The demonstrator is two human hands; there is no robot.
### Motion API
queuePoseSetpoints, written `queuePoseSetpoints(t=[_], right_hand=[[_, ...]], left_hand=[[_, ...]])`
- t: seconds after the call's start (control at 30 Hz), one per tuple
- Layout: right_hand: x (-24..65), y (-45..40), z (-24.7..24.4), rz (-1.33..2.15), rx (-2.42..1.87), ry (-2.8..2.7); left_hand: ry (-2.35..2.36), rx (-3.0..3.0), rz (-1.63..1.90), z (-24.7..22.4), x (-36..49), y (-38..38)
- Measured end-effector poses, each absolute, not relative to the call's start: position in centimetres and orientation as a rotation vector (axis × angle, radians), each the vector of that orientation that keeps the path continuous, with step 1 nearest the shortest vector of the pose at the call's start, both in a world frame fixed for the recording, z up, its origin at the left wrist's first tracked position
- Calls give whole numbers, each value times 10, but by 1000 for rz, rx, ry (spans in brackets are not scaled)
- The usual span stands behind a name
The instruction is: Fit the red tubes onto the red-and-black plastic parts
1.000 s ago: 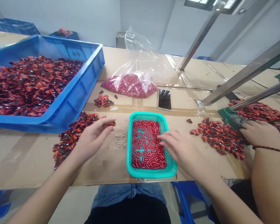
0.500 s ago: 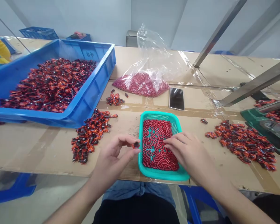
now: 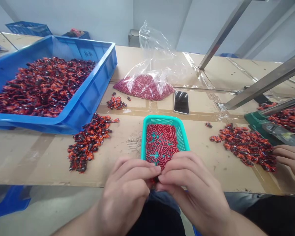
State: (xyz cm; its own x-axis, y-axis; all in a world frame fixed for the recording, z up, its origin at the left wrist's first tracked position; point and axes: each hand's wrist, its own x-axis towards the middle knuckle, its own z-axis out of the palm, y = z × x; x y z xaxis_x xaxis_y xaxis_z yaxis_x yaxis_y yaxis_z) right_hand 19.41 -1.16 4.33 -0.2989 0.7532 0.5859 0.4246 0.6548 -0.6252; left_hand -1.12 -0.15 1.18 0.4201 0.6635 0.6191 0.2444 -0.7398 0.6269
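Left hand: the left hand (image 3: 124, 193) is curled and closed, its fingers pressing in toward the other hand, right above the near edge of the table!

Right hand: the right hand (image 3: 194, 186) mirrors it, closed tight, knuckles up, meeting the left at the fingertips.

In the grip: a small red piece (image 3: 153, 180) is pinched between them, mostly buried by the fingers, so its shape can't be called.

Risk: a piece this small could squirt loose under uneven pressure and drop to the lap or floor, or land among the tubes.

Basket: a teal plastic basket (image 3: 162, 120) sits just beyond the hands, packed with red tubes (image 3: 159, 144).

Sides: a heap of orange-and-dark pieces (image 3: 88, 144) lies to the left on the cardboard table top (image 3: 39, 157); a second heap (image 3: 247, 146) lies right, beside another person's hand (image 3: 291, 159).

Further out: a blue plastic crate (image 3: 93, 88) brimming with more, a clear plastic bag (image 3: 147, 62) of red tubes, and a smartphone (image 3: 181, 102).
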Motion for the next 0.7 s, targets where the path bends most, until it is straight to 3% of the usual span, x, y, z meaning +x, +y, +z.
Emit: queuePoseSetpoints(t=[0.1, 0.27, 0.4, 0.53, 0.63, 0.7], right_hand=[[198, -12, 39, 584, -975, -1894], [212, -13, 41, 1404, -1057, -1758], [211, -15, 41, 1564, -916, -1759], [206, -15, 29, 1421, -952, -1736], [225, -7, 12, 972, -1101, -1875], [257, 5, -3, 543, -1292, -2003]], left_hand=[[785, 2473, 1264, 7, -12, -8], [653, 2650, 1495, 10, -5, -12], [463, 2817, 1614, 16, 2, -8], [581, 2676, 1597, 9, 13, -4], [637, 2708, 1521, 2, 12, 10], [911, 2872, 1256, 0, -2, 27]])
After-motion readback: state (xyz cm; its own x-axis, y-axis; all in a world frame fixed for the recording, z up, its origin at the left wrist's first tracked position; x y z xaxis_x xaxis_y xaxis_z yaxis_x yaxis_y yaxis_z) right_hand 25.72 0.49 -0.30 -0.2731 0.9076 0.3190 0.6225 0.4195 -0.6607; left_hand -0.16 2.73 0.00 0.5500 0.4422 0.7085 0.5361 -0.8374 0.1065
